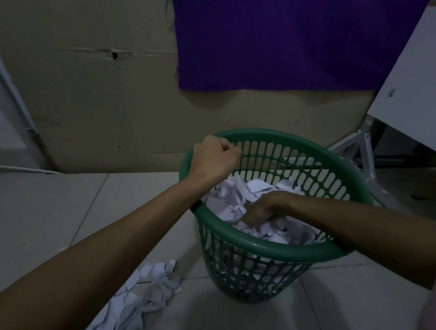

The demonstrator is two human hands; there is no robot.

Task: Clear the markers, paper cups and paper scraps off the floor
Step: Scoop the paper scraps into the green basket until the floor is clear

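At lower left of the frame a loose pile of paper scraps (137, 300) lies on the floor (42, 218), strung out from lower left toward upper right. Centre frame, the left hand (213, 158) grips the rim of the green basket (262, 249). Right of it, the right hand (259, 209) presses into the scraps in the basket (231, 195), fingers curled among them. Pressing too hard could tip the upright basket or spill paper over the rim

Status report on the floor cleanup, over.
Left hand fisted at green basket rim. Right hand pressing into paper scraps inside. Scrap pile on floor. Nothing blocking.
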